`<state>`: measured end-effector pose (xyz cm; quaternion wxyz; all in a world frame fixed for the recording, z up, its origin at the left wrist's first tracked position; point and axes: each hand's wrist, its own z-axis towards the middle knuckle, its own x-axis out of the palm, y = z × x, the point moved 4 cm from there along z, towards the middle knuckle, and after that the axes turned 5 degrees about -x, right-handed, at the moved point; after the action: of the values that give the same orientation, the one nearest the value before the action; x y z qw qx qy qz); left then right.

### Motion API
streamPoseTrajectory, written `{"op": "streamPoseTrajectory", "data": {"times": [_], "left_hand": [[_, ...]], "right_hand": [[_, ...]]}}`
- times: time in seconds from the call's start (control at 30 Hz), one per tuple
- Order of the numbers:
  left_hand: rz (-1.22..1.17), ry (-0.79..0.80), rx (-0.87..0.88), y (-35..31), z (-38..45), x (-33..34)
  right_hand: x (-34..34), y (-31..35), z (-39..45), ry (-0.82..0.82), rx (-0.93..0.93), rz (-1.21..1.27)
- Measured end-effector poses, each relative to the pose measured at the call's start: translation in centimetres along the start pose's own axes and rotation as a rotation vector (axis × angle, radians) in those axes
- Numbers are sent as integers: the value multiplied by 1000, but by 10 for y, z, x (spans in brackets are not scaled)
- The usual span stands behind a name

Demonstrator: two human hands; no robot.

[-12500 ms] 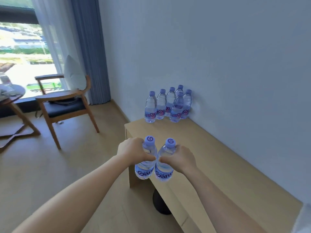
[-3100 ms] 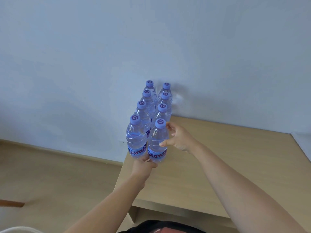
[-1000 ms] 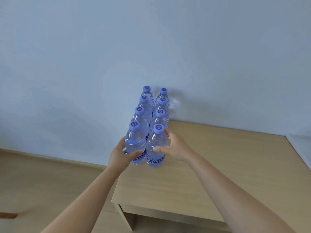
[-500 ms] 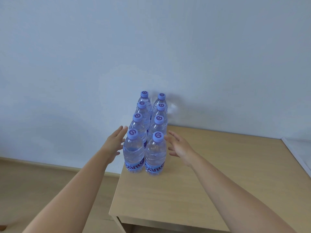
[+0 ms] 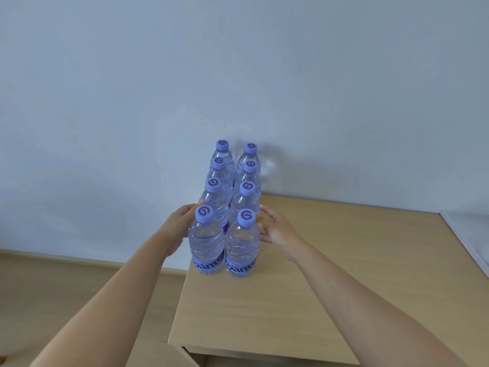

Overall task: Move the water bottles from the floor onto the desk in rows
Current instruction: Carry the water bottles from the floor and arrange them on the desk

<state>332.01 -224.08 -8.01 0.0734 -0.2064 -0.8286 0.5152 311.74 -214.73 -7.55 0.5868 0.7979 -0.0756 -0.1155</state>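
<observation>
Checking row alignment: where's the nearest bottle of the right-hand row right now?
In the head view the front right bottle stands upright at the desk's left end, touching its left-row partner, with the right hand open just beside it.

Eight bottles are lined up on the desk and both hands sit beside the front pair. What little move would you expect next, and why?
Probably both hands draw back from the bottles. The front two bottles stand upright on the desk, level with the two rows behind, and the left hand and right hand are open, gripping nothing, so this pair looks placed.
</observation>
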Motion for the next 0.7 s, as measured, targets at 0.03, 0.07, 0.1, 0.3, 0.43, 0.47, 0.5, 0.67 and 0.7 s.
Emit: {"op": "streamPoseTrajectory", "data": {"times": [0.03,0.07,0.1,0.3,0.43,0.47,0.5,0.67,0.7], "left_hand": [[-4,1,5,1,1,0],[-10,2,8,2,2,0],[-15,3,11,3,3,0],[-77,-101,-16,15,2,-4],[-79,-427,39,39,-10,-14],[-66,-488,36,48,-16,-14],[-44,-534,25,56,-22,-12],[5,-518,24,92,-59,23],[24,-460,25,98,-67,36]], "right_hand": [[0,0,0,-3,1,7],[0,0,0,-4,1,12],[0,0,0,-3,0,14],[-3,0,-2,10,-1,-67],[-14,-5,-10,-13,-31,-184],[-17,-7,-12,-35,-31,-208],[-19,-9,-16,-55,-31,-227],[-27,-26,-41,-84,-35,-246],[-31,-31,-48,-86,-30,-247]]}}
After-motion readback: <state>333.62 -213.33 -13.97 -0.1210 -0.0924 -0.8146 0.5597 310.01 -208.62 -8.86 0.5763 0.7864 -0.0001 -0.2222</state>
